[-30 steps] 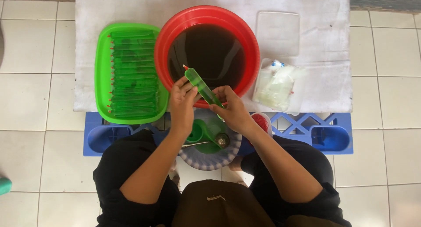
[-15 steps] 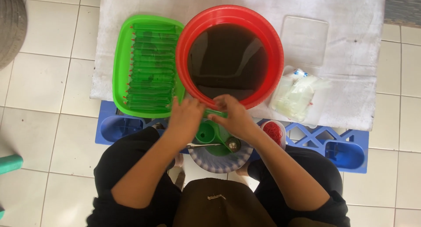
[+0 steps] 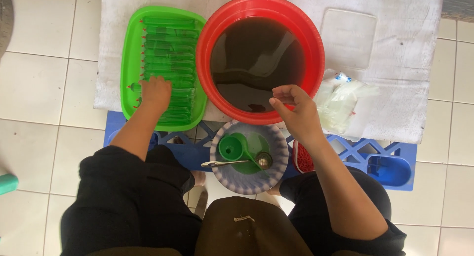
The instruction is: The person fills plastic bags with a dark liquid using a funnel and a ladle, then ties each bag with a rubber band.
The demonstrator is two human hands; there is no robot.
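Observation:
My left hand [image 3: 155, 90] rests on a row of filled green packets [image 3: 168, 53] lying in a green tray [image 3: 129, 63], and seems to press one packet down among the others. My right hand [image 3: 295, 110] hovers over the near rim of a red basin [image 3: 316, 63] of dark liquid, fingers loosely curled, nothing visible in it. Below, a patterned bowl [image 3: 281, 162] holds a green funnel [image 3: 232, 147] and a metal spoon [image 3: 222, 163].
A white cloth [image 3: 405, 98] covers the low surface under tray and basin. A clear lid [image 3: 348, 38] and a bag of empty plastic sleeves [image 3: 340, 100] lie at right. A blue crate [image 3: 390, 167] sits near my knees, with a red container [image 3: 302, 159] beside the bowl.
Both hands held a green packet over the bowl earlier. The left hand has moved left onto the tray with the packet, and the right hand has lifted toward the basin rim.

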